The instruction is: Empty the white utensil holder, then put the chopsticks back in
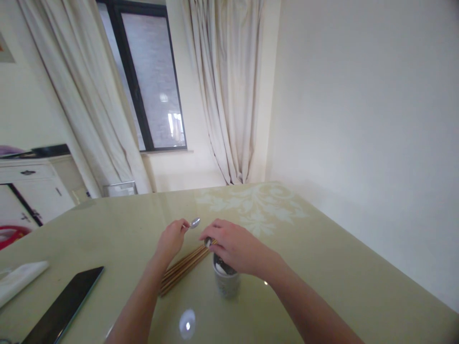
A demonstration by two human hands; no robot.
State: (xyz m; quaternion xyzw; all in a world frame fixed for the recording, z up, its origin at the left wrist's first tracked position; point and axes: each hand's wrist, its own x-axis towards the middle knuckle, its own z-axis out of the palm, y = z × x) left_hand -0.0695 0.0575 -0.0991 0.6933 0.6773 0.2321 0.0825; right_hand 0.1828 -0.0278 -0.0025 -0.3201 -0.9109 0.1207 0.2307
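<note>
Head view, down over table (322, 267)

Two bare forearms beside the white cup (226, 282), no sleeves in view, no watch, ring or bracelet, left hand (172, 241) slim with short nails, right hand (234, 248) broad-backed, knuckles showing, wrists uncovered

Beyond the hands the table (322, 267) lies open toward the wall. Left, a dark tablet (64, 306) (and folded cloth (19, 279)) block the way; chopsticks (182, 268) and cup (225, 282) crowd the middle.
</note>
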